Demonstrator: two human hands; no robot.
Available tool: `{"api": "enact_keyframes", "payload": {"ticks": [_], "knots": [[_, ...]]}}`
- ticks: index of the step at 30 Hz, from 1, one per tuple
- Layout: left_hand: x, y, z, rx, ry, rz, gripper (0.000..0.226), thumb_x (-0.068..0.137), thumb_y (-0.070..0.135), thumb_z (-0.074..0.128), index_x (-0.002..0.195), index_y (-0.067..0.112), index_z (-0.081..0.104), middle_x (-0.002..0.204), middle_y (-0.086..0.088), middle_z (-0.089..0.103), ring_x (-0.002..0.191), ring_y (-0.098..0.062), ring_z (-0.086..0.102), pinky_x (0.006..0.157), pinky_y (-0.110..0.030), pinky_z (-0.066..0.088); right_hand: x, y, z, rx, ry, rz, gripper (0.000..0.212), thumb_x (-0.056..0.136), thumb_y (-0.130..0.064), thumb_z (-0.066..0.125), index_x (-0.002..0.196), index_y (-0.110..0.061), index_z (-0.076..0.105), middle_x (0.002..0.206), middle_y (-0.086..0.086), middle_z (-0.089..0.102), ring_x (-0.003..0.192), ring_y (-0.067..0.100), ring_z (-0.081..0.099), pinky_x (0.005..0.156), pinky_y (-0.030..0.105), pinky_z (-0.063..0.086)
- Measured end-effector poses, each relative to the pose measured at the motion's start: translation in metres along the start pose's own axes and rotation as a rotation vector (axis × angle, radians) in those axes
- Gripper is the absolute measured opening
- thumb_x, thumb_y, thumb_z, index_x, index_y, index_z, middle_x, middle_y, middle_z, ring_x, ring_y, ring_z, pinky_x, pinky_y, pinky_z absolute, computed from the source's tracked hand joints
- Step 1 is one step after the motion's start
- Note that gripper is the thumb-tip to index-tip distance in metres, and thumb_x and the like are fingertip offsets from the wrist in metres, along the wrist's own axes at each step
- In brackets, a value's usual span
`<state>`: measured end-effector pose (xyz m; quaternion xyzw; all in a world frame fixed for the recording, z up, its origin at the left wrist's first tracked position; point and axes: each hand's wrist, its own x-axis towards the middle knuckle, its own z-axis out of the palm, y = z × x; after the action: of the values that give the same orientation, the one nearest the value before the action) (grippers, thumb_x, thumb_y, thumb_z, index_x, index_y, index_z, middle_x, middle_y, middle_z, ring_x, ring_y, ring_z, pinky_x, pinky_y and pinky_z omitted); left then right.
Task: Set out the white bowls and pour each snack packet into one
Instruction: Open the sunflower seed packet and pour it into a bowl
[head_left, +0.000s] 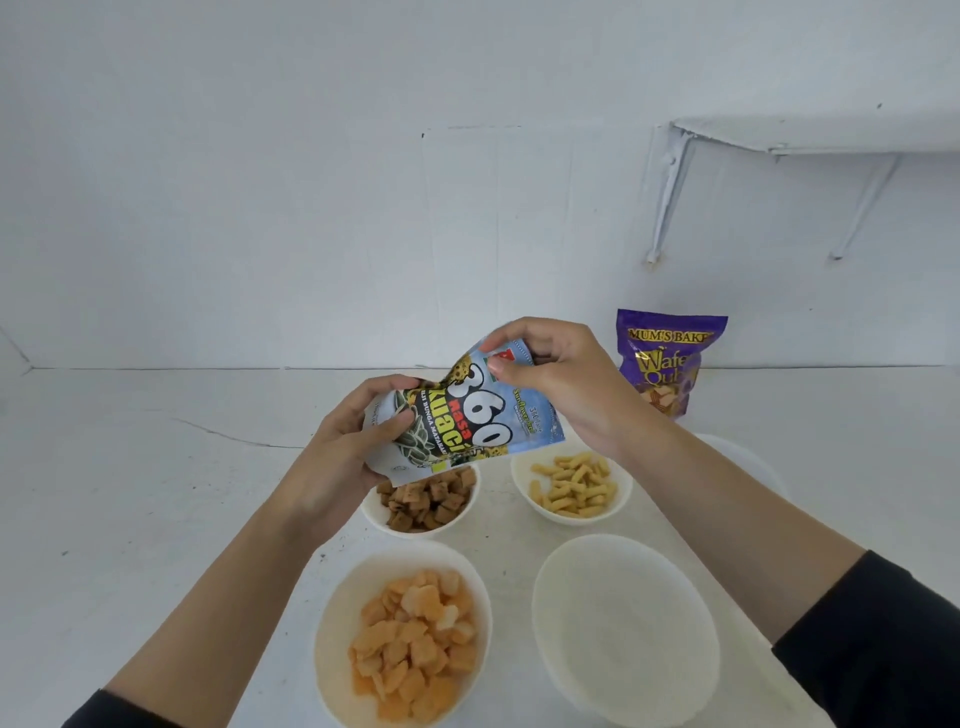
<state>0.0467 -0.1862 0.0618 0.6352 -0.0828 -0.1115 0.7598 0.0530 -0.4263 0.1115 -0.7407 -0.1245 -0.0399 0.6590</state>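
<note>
Sunflower-seed packet (462, 415): left hand (348, 452) gripping its base, right hand (561, 379) pinching its top corner, seemingly tearing it open for the empty bowl (623, 623).

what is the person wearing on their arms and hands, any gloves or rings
Both arms have black sleeves, left sleeve and right sleeve, that stop well short of the wrists. The left hand and right hand wear no gloves, rings or watch.

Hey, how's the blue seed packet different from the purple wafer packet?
The blue packet is gripped in mid-air by the left hand and right hand; the purple packet stands untouched by the wall. The blue packet is turned sideways; the purple packet is upright. Both are printed snack packets.
</note>
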Motion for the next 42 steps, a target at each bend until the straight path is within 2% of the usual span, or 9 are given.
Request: {"api": "enact_keyframes", "payload": {"ticks": [4,11,16,23,26,30,36,39,42], "knots": [[-0.007,-0.001,0.029,-0.008,0.064,0.009,0.03,0.09,0.009,0.064,0.118,0.021,0.066,0.131,-0.01,0.067,0.111,-0.035,0.069,0.097,-0.06,0.051,-0.016,0.005,-0.025,0.05,0.023,0.009,0.012,0.089,-0.002,0.072,0.096,-0.011,0.075,0.097,0.015,0.077,0.092,0.027,0.073,0.089,0.054,0.058],[-0.035,-0.005,0.061,0.073,0.149,0.047,0.031,0.09,0.009,0.065,0.119,0.019,0.066,0.129,-0.009,0.068,0.115,-0.04,0.066,0.095,-0.058,0.055,-0.052,0.024,-0.048,-0.075,0.038,-0.097,0.011,0.091,-0.016,0.072,0.101,-0.019,0.07,0.088,0.0,0.078,0.085,0.016,0.074,0.077,0.046,0.061],[-0.06,-0.01,0.074,0.18,0.196,0.098,0.033,0.089,0.013,0.069,0.122,0.017,0.066,0.132,-0.011,0.064,0.115,-0.039,0.067,0.093,-0.06,0.055,-0.073,0.037,-0.054,-0.006,0.019,-0.121,0.012,0.092,-0.014,0.071,0.103,-0.018,0.069,0.099,0.002,0.076,0.089,0.02,0.074,0.077,0.052,0.06],[-0.095,-0.017,0.085,0.247,0.229,0.142,0.034,0.089,0.007,0.068,0.123,0.011,0.064,0.128,-0.011,0.068,0.11,-0.037,0.07,0.089,-0.05,0.06,-0.098,0.049,-0.049,0.101,-0.007,-0.087,0.01,0.092,-0.01,0.07,0.101,-0.014,0.069,0.103,0.005,0.073,0.088,0.023,0.073,0.078,0.056,0.058],[-0.106,-0.015,0.086,0.273,0.237,0.14,0.034,0.088,0.006,0.069,0.122,0.01,0.064,0.125,-0.008,0.071,0.108,-0.033,0.072,0.084,-0.041,0.063,-0.106,0.053,-0.045,0.143,-0.022,-0.071,0.011,0.093,-0.009,0.069,0.104,-0.009,0.066,0.102,0.01,0.072,0.087,0.019,0.073,0.072,0.049,0.06],[-0.115,-0.007,0.084,0.307,0.232,0.141,0.036,0.086,0.007,0.071,0.121,0.007,0.065,0.123,-0.008,0.071,0.109,-0.031,0.071,0.086,-0.042,0.063,-0.118,0.058,-0.039,0.21,-0.059,-0.051,0.012,0.093,-0.005,0.068,0.105,-0.004,0.064,0.1,0.01,0.072,0.085,0.014,0.072,0.068,0.031,0.057],[-0.127,-0.012,0.088,0.31,0.259,0.16,0.032,0.085,0.007,0.071,0.116,0.008,0.066,0.124,-0.009,0.07,0.111,-0.032,0.07,0.086,-0.046,0.062,-0.131,0.067,-0.035,0.301,-0.079,-0.004,0.013,0.092,-0.003,0.069,0.104,-0.002,0.064,0.105,0.009,0.073,0.091,0.019,0.072,0.069,0.028,0.056],[-0.131,-0.018,0.09,0.298,0.276,0.161,0.029,0.085,0.008,0.072,0.112,0.012,0.068,0.125,-0.011,0.069,0.11,-0.033,0.07,0.084,-0.046,0.063,-0.138,0.074,-0.034,0.339,-0.067,0.024,0.014,0.092,-0.001,0.068,0.104,0.001,0.063,0.099,0.0,0.074,0.092,0.019,0.071,0.069,0.026,0.055],[-0.129,-0.024,0.091,0.332,0.281,0.14,0.031,0.084,0.009,0.079,0.113,0.016,0.07,0.131,-0.015,0.063,0.115,-0.036,0.068,0.084,-0.053,0.062,-0.143,0.081,-0.036,0.35,-0.059,0.05,0.012,0.091,0.0,0.068,0.102,-0.002,0.063,0.1,0.002,0.074,0.096,0.024,0.071,0.073,0.032,0.058]]}}
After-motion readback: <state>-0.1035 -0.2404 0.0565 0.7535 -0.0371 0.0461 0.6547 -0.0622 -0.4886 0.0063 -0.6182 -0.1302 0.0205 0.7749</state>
